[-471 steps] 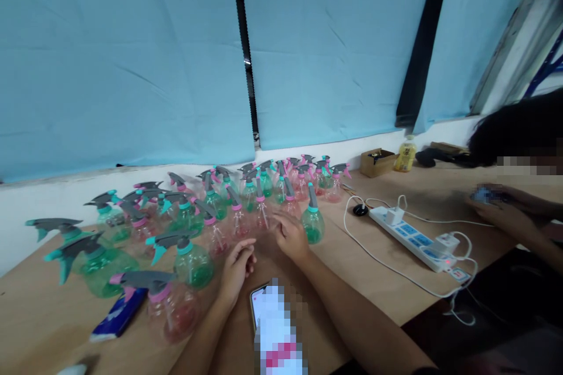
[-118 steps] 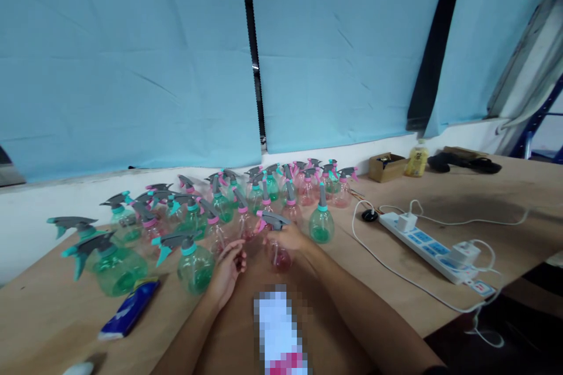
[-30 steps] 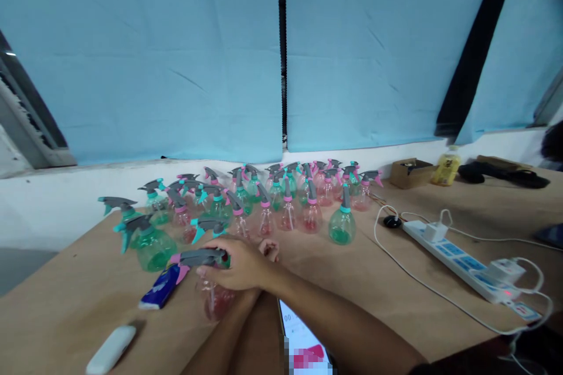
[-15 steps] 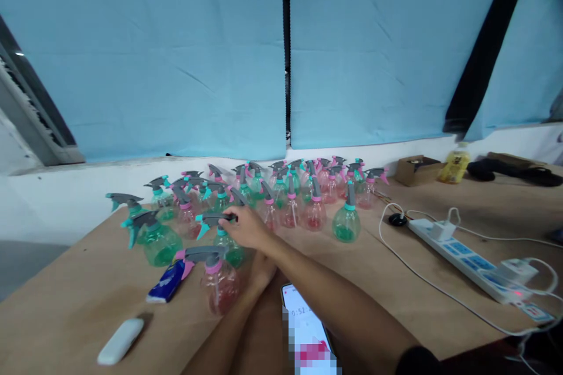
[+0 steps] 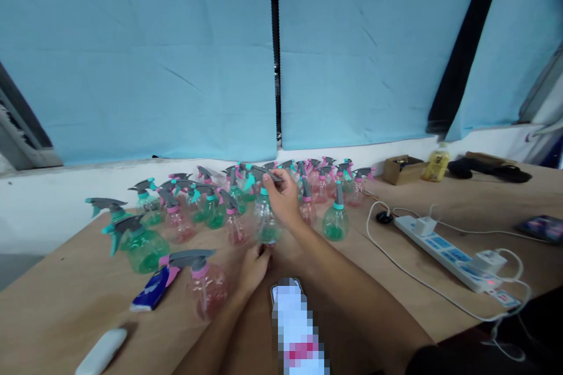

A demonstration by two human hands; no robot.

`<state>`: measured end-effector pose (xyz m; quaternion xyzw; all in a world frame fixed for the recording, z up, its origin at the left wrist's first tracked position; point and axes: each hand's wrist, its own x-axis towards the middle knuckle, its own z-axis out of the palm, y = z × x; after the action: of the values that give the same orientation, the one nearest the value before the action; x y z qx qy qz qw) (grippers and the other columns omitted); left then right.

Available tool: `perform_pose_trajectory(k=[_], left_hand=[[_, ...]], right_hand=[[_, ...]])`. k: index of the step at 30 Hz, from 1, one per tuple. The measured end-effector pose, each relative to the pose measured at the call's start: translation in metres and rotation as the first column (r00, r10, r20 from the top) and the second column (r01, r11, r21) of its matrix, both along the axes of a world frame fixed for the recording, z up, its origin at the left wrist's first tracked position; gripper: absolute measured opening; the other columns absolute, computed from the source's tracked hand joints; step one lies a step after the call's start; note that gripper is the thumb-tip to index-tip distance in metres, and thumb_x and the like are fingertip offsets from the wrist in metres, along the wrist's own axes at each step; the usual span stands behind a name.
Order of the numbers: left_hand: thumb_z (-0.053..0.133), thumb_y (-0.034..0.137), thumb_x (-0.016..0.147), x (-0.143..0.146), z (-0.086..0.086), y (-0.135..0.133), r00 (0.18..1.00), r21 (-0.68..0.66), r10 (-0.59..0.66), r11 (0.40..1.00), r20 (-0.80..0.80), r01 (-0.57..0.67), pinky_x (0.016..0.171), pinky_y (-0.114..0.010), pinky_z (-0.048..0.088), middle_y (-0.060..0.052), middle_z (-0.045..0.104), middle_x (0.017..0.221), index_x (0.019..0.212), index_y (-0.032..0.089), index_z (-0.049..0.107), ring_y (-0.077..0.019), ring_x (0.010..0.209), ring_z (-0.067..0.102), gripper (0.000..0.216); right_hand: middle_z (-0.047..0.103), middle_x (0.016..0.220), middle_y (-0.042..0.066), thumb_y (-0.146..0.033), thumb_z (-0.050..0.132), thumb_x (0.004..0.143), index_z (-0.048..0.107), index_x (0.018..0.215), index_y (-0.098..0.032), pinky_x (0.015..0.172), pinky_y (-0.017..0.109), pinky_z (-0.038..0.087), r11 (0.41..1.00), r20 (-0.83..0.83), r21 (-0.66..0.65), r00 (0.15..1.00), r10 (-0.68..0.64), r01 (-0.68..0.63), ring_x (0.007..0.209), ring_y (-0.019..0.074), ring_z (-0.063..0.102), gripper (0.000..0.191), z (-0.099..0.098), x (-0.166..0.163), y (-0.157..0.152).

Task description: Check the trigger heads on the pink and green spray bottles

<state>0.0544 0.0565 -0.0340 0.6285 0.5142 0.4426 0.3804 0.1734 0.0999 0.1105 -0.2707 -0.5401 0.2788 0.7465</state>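
Observation:
My right hand [image 5: 284,196] grips the grey trigger head of a spray bottle [image 5: 266,220] with a teal collar and green liquid, and holds it upright off the table. Just below its base is my left hand [image 5: 255,266], fingers curled together. Whether they touch the base or pinch something small is hard to make out. To the left stand a pink spray bottle [image 5: 207,293] and a larger green one [image 5: 147,249]. Behind the held bottle, several more pink and green spray bottles [image 5: 178,225] are grouped, partly hidden by my right hand. A single green bottle [image 5: 335,224] stands right of my forearm.
A blue packet [image 5: 152,290] and a white oblong case [image 5: 102,351] lie at left. The phone [image 5: 292,304] is between my forearms. At right are a power strip [image 5: 453,252] with cables, a cardboard box [image 5: 402,171] and a yellow drink bottle [image 5: 436,164].
My right hand has lifted the green spray bottle and carried it right and away from me. My left hand is now below its base. The view has shifted slightly right.

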Motion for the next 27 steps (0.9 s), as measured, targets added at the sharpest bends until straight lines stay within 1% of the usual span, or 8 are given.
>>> perform_pose_trajectory(k=[4, 6, 12, 16, 18, 21, 25, 27], left_hand=[[0.054, 0.046, 0.081, 0.002, 0.005, -0.003, 1.000, -0.023, -0.021, 1.000, 0.018, 0.021, 0.050, -0.023, 0.036, 0.004, 0.056, 0.062, 0.081, 0.019, 0.061, -0.0125, 0.050, 0.050, 0.028], [0.055, 0.045, 0.081, 0.002, 0.008, -0.004, 1.000, -0.032, -0.028, 0.999, 0.011, 0.028, 0.050, -0.022, 0.036, 0.004, 0.056, 0.062, 0.082, 0.020, 0.062, -0.0121, 0.050, 0.050, 0.026], [0.057, 0.046, 0.079, 0.002, 0.011, -0.004, 1.000, -0.031, -0.017, 0.999, 0.020, 0.018, 0.046, -0.021, 0.035, 0.003, 0.057, 0.062, 0.083, 0.020, 0.063, -0.0118, 0.049, 0.050, 0.028], [0.056, 0.045, 0.079, 0.002, 0.011, -0.004, 0.999, -0.038, -0.016, 0.999, 0.038, 0.017, 0.046, -0.020, 0.035, 0.004, 0.056, 0.061, 0.082, 0.020, 0.061, -0.0110, 0.049, 0.050, 0.026], [0.055, 0.046, 0.080, 0.001, 0.009, -0.003, 0.999, -0.039, -0.015, 0.999, 0.049, 0.017, 0.045, -0.020, 0.035, 0.004, 0.056, 0.060, 0.081, 0.020, 0.060, -0.0108, 0.048, 0.050, 0.027], [0.054, 0.046, 0.080, 0.000, 0.006, -0.002, 0.997, -0.041, -0.013, 0.999, 0.070, 0.016, 0.043, -0.020, 0.034, 0.005, 0.055, 0.060, 0.082, 0.021, 0.059, -0.0109, 0.047, 0.051, 0.026], [0.054, 0.044, 0.078, -0.001, 0.006, -0.002, 0.996, -0.057, -0.001, 0.998, 0.085, 0.006, 0.042, -0.019, 0.034, 0.006, 0.054, 0.061, 0.084, 0.021, 0.058, -0.0109, 0.046, 0.050, 0.024], [0.054, 0.043, 0.077, 0.000, 0.007, -0.002, 0.997, -0.059, -0.003, 0.998, 0.080, 0.007, 0.043, -0.019, 0.034, 0.006, 0.054, 0.060, 0.083, 0.021, 0.059, -0.0104, 0.046, 0.050, 0.023]], right_hand=[[0.058, 0.076, -0.001, -0.045, 0.065, 0.081, 0.059, 0.094, -0.018, 0.064, 0.024, 0.044, 0.995, 0.084, -0.009, 0.992, -0.094, 0.095, 0.066, 0.0125, 0.053, 0.031, -0.016, 0.036, 0.002], [0.060, 0.077, 0.000, -0.044, 0.065, 0.080, 0.063, 0.094, -0.017, 0.065, 0.025, 0.045, 0.995, 0.142, -0.027, 0.985, -0.094, 0.099, 0.068, 0.0137, 0.053, 0.030, -0.027, 0.049, 0.001], [0.063, 0.075, 0.002, -0.039, 0.066, 0.078, 0.070, 0.097, -0.016, 0.064, 0.026, 0.043, 0.991, 0.193, -0.131, 0.980, 0.046, -0.021, 0.068, 0.0149, 0.053, 0.030, -0.068, 0.053, 0.011], [0.058, 0.068, -0.001, -0.029, 0.064, 0.073, 0.070, 0.082, -0.017, 0.059, 0.023, 0.038, 0.978, 0.213, -0.175, 0.966, 0.148, -0.112, 0.063, 0.0124, 0.047, 0.016, -0.089, 0.046, 0.019], [0.056, 0.064, -0.003, -0.024, 0.061, 0.070, 0.069, 0.078, -0.018, 0.057, 0.022, 0.037, 0.964, 0.223, -0.212, 0.952, 0.208, -0.161, 0.061, 0.0116, 0.044, 0.013, -0.093, 0.044, 0.021], [0.058, 0.065, -0.004, -0.018, 0.057, 0.065, 0.069, 0.081, -0.019, 0.058, 0.022, 0.039, 0.931, 0.229, -0.261, 0.921, 0.315, -0.254, 0.061, 0.0117, 0.046, 0.020, -0.088, 0.045, 0.020], [0.066, 0.069, -0.002, -0.018, 0.053, 0.063, 0.072, 0.092, -0.020, 0.062, 0.024, 0.046, 0.822, 0.189, -0.313, 0.817, 0.544, -0.475, 0.061, 0.0127, 0.056, 0.035, -0.076, 0.046, 0.015], [0.067, 0.068, -0.001, -0.018, 0.052, 0.063, 0.072, 0.094, -0.019, 0.062, 0.025, 0.047, 0.787, 0.156, -0.319, 0.789, 0.594, -0.529, 0.058, 0.0130, 0.058, 0.037, -0.073, 0.045, 0.012]])
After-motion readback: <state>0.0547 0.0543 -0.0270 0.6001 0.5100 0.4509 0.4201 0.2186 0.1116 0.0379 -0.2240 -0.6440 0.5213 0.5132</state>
